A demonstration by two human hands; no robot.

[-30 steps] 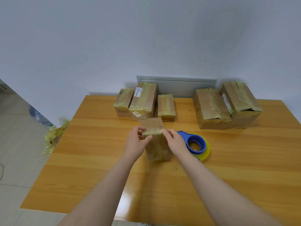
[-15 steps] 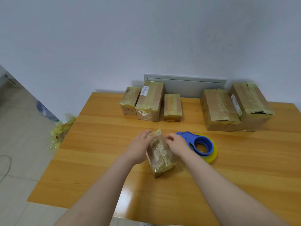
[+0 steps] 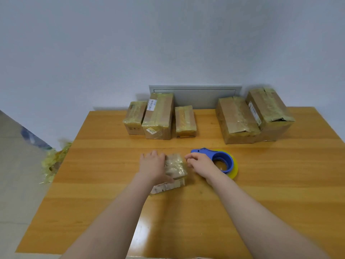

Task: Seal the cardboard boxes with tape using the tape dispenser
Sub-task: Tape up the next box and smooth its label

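The small box (image 3: 176, 168), mid-table (image 3: 112, 165), is being pressed by the flat, open left hand (image 3: 153, 167) while the right hand (image 3: 200, 162), curled with its grip unclear, is being poised beside the tape dispenser (image 3: 223, 160), and the box's glossy wrap could let it slide.

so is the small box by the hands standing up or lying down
Lying down: the small tape-wrapped cardboard box rests broad face up on the wooden table, the left hand flat on top of it.

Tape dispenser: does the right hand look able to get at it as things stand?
Probably yes. The right hand looks empty and lies just beside the tape dispenser, with nothing between them; the small box is on its other side.
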